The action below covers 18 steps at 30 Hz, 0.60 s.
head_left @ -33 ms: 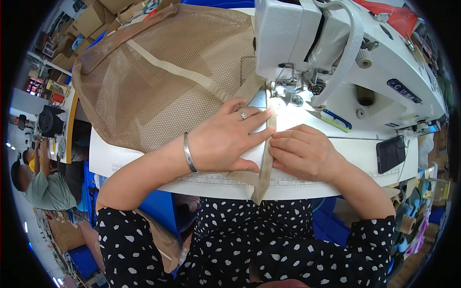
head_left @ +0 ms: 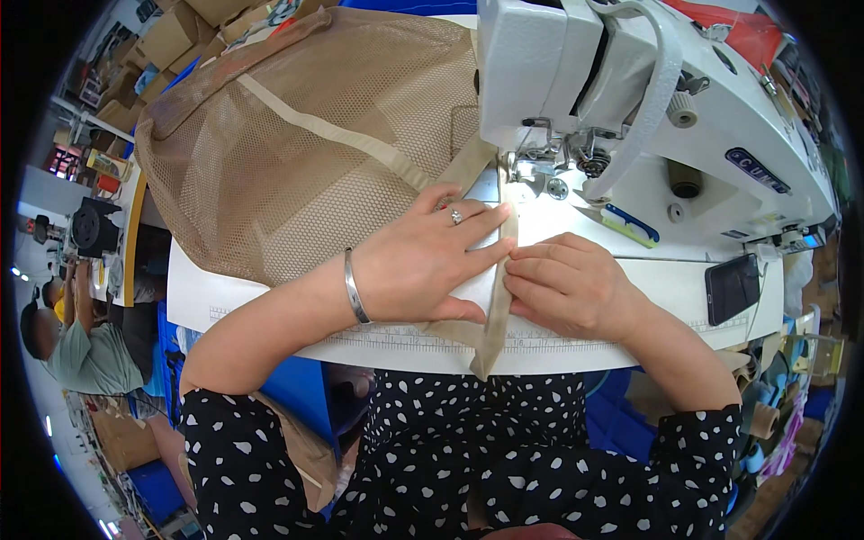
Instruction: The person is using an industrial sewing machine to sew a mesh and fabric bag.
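Though hardly anything shifts, the beige strip (head_left: 498, 315) stays controlled mid-frame. Left hand (head_left: 432, 256) lies spread, fingertips touching; right hand (head_left: 571, 283) pinches its edge.

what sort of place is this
Most likely a sewing workshop: a white sewing machine stands on the worktable, brown mesh cloth is spread to its left, and cardboard boxes are piled in the upper left background.

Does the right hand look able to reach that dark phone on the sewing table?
Probably yes: the right hand is busy at the edge of the tan strip, but only flat white tabletop seems to lie between it and the phone.
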Tool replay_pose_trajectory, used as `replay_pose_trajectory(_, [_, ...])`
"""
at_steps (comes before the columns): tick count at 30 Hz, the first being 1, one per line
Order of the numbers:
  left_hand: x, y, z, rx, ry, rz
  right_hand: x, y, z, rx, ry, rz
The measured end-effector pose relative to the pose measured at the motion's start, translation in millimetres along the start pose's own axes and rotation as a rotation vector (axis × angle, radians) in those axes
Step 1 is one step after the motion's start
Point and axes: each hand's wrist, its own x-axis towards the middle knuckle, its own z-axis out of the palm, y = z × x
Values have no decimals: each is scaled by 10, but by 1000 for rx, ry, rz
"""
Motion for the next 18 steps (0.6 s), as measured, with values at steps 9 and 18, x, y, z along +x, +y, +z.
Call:
replay_pose_trajectory(9, [2, 5, -19, 10, -17, 1, 1, -6, -6, 17, -5, 25])
replay_pose_trajectory(18, [7, 19, -34, -18, -20, -14, 19, -9, 13, -27, 28, 34])
